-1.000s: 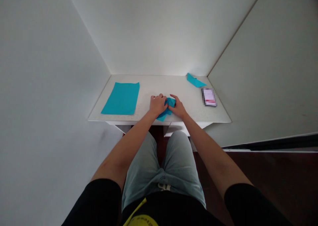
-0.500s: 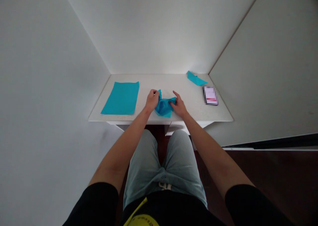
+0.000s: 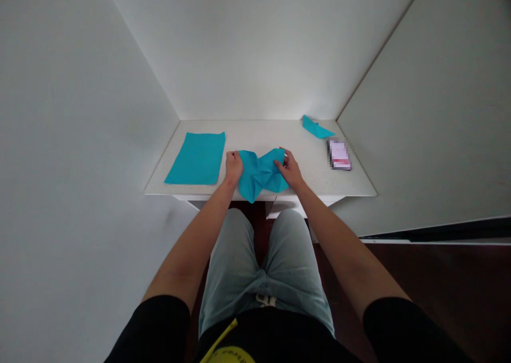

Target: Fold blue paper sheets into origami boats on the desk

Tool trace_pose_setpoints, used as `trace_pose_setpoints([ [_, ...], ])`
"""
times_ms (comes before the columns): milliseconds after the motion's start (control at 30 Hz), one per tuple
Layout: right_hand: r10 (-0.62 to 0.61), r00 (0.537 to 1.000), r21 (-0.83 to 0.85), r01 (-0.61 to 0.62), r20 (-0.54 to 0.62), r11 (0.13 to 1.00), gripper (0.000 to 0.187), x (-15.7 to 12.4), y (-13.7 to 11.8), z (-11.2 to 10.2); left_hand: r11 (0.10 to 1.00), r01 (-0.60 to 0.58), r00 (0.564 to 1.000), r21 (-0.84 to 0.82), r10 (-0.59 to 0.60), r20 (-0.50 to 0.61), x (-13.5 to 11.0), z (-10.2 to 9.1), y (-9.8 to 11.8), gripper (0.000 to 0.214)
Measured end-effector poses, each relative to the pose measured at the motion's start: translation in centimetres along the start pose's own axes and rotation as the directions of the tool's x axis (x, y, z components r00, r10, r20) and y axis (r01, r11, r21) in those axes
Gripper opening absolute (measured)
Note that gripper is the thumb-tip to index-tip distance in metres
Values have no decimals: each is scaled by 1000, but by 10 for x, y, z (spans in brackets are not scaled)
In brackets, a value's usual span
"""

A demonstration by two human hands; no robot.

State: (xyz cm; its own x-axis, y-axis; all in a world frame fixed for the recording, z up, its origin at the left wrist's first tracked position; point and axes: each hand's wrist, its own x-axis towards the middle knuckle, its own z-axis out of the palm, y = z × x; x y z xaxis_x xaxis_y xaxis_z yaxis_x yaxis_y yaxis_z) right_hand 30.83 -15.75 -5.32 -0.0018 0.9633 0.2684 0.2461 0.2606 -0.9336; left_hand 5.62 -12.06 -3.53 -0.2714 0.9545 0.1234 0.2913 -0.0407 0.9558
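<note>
Right hand: pinching the creased blue paper sheet between its fingers. Left hand: curling at the sheet's left edge, grip unclear. Sheet: lying between both hands, one corner overhanging the front edge of the white table. Risk: that overhang dragging it off; uneven pulling tearing it.

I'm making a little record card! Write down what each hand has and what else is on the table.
Left hand: holds the left edge of the creased turquoise paper sheet
Right hand: holds the right edge of the same sheet
Table: white rectangular tabletop
Also on table: flat turquoise paper sheet; small folded turquoise paper; pixelated dark rectangular object
</note>
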Motion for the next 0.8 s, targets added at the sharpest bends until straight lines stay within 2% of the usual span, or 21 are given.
trace_pose_setpoints([
  [100,-1,1000,41,2,-4,999,88,1,6,1,996,59,990,67,-49,-135,-8,0,7,14],
  [167,5,1000,55,-4,-14,998,92,2,9,2,994,49,987,95,-33,-160,-10,-2,12,12],
  [267,19,1000,89,-18,-18,996,94,3,10,3,992,55,989,114,-39,-144,-12,-5,16,9],
  [367,31,999,124,-30,-9,992,92,2,7,2,991,112,993,67,-109,-49,-16,-1,21,9],
  [467,29,1000,110,-29,-2,994,95,2,4,0,985,162,984,-62,-156,91,-23,14,27,13],
  [567,22,1000,88,-23,18,996,105,3,3,-3,971,175,976,-164,-149,159,-32,36,35,15],
  [667,35,999,13,-34,-16,999,105,5,7,-5,961,178,978,-213,-148,150,-38,57,42,13],
  [800,44,994,-91,-53,-96,994,92,7,10,-6,950,163,985,-267,-144,90,-40,76,44,12],
])
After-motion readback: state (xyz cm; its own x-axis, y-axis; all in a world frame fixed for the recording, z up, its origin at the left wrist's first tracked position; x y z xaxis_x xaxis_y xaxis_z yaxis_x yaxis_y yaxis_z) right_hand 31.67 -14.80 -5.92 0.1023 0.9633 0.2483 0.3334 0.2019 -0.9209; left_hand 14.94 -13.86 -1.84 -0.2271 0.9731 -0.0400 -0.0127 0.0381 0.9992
